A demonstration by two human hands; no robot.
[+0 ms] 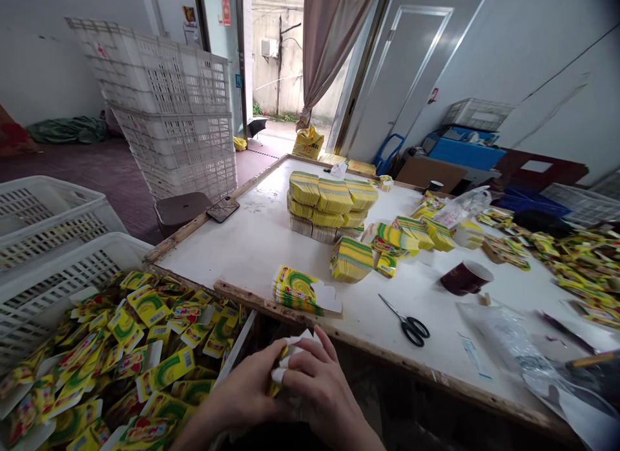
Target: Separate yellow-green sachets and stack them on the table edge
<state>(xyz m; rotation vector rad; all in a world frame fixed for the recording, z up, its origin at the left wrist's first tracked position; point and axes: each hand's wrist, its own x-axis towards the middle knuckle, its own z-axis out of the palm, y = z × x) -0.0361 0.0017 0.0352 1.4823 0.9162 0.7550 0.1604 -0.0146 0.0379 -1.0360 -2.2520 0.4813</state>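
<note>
A small yellow-and-white carton (293,344) was held between the left hand (249,383) and the right hand (322,383), closed around it and partly hiding it, just off the near edge of the bench (217,244). To their left, a white crate (72,273) was filled with yellow cartons (162,373). Beyond the hands, flattened cartons (296,289) were stacked, with black-handled scissors (403,320) laid to the right; farther back, bundled cartons (332,199) were piled in tiers.

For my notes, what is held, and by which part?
The left hand and right hand hold a yellow carton near its white flaps; exact contacts are hidden.
</note>
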